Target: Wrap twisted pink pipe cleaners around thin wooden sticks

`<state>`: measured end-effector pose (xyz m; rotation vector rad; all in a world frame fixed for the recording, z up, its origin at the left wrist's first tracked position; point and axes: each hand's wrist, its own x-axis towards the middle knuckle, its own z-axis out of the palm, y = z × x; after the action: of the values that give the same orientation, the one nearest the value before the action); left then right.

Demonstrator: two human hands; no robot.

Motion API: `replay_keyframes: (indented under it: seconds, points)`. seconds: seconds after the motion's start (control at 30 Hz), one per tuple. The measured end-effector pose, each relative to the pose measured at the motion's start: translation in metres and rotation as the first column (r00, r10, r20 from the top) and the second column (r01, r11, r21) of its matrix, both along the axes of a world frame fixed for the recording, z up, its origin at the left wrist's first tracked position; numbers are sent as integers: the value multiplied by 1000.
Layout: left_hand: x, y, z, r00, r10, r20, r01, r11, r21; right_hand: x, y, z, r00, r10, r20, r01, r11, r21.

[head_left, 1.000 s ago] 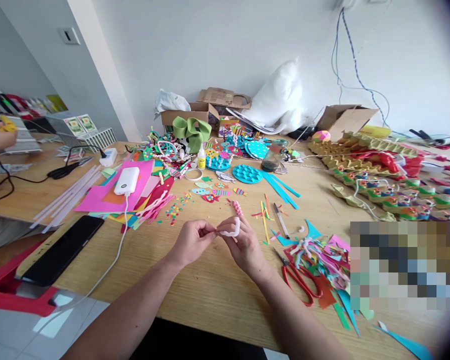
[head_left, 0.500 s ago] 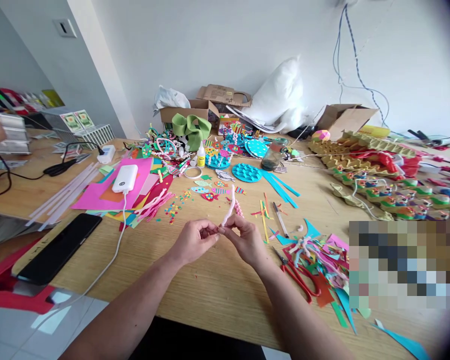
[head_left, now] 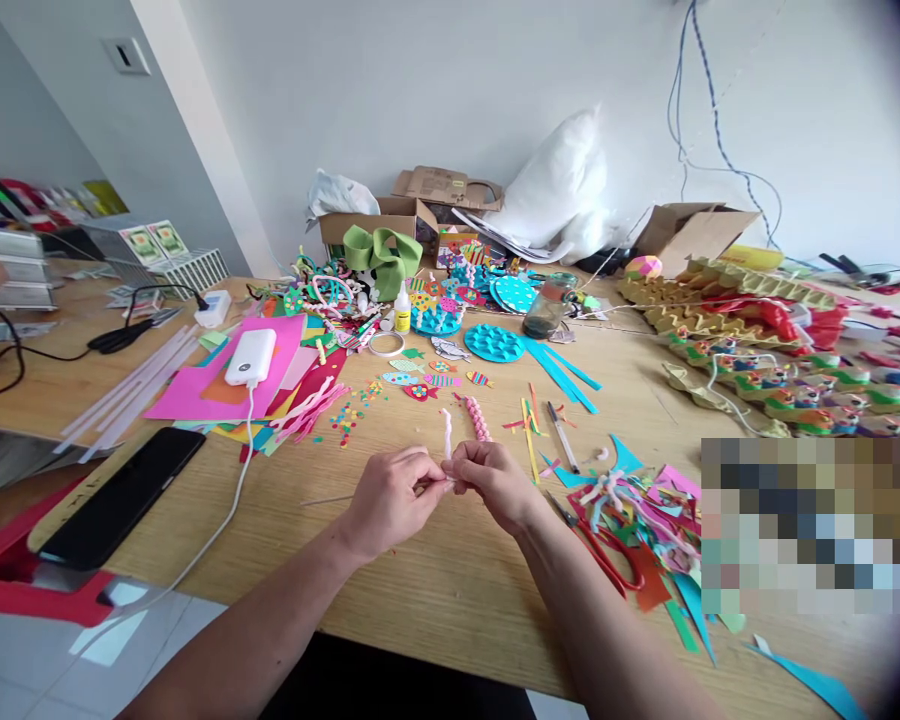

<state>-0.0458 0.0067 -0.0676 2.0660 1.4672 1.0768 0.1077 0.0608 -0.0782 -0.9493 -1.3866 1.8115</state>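
Note:
Both my hands meet above the near middle of the table, fingertips pinched together. Between them a pale pink pipe cleaner (head_left: pixel 448 432) stands up, its lower end hidden by the fingers. My left hand (head_left: pixel 401 492) is closed at that lower end, and a thin grey strand (head_left: pixel 324 500) shows on the table side of it. My right hand (head_left: pixel 489 485) is closed on the pipe cleaner from the other side. Just behind the right hand lies a pink braided or twisted strip (head_left: pixel 477 418). Several paper fish (head_left: pixel 421 392) lie farther back.
Red-handled scissors (head_left: pixel 607 560) and paper scraps (head_left: pixel 667 500) lie right of my hands, with a pen (head_left: pixel 562 436) above. On the left are a phone (head_left: pixel 124 495), a white power bank (head_left: pixel 251 357) and its cable. A glue bottle (head_left: pixel 402 310) and egg cartons (head_left: pixel 780 375) stand behind.
The pipe cleaner's upright part has become shorter and shifted slightly left. Both hands moved a little down, the left turning over more. The thin grey strand now shows left of my left hand.

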Motion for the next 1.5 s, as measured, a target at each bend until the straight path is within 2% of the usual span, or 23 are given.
replay_keyframes:
  seconds: [0.07,0.1,0.17,0.2,0.23,0.27,0.33,0.37,0.4,0.47,0.53,0.7,0.93,1.13,1.23,1.3,1.4,1.5]
  points:
    - [0,-2,3,999,-16,51,15,1000,21,0,-1,1,999,32,-13,-32,999,-31]
    - [0,-2,5,994,-20,110,18,1000,18,0,-2,2,1000,29,-7,-29,1000,2]
    - [-2,-2,10,962,-19,271,28,999,-28,0,-5,5,995,-93,23,87,980,179]
    - [-4,-2,12,933,-21,359,48,997,-67,0,-8,8,979,-204,27,185,930,317]
    - [-6,-2,14,896,-24,444,85,990,-116,0,-11,10,948,-317,18,272,841,467]
    - [-8,-1,16,851,-23,524,131,977,-169,0,-14,13,914,-406,0,321,723,612]
    - [-12,0,18,758,5,652,233,932,-278,0,-21,18,880,-475,-29,285,478,831]
    - [-14,1,18,717,32,696,276,905,-325,1,-23,20,886,-463,-19,222,388,895]
    - [-15,1,18,682,59,729,312,878,-363,1,-25,21,900,-435,7,153,332,931]
    - [-16,2,19,626,96,774,366,840,-400,0,-27,22,928,-369,56,59,292,954]
    - [-16,2,19,587,115,802,403,817,-412,-1,-27,22,943,-322,83,24,315,949]
    - [-14,2,21,529,200,825,402,796,-451,-6,-29,23,951,-295,89,49,431,901]
    - [-5,3,21,541,306,783,214,850,-481,-10,-36,23,940,-305,151,59,581,812]
    - [6,6,15,564,340,752,67,890,-452,-12,-37,23,934,-316,166,86,651,754]
    - [8,8,13,556,353,753,40,893,-448,-13,-34,22,939,-296,174,109,738,666]
    - [6,12,13,523,374,766,72,876,-477,-13,-30,19,972,-207,113,112,829,548]
    - [1,17,14,427,366,827,155,871,-466,-13,-21,13,992,-71,-103,100,946,309]
    - [-5,23,12,236,324,916,225,899,-376,-15,-14,3,975,-106,-196,131,984,117]
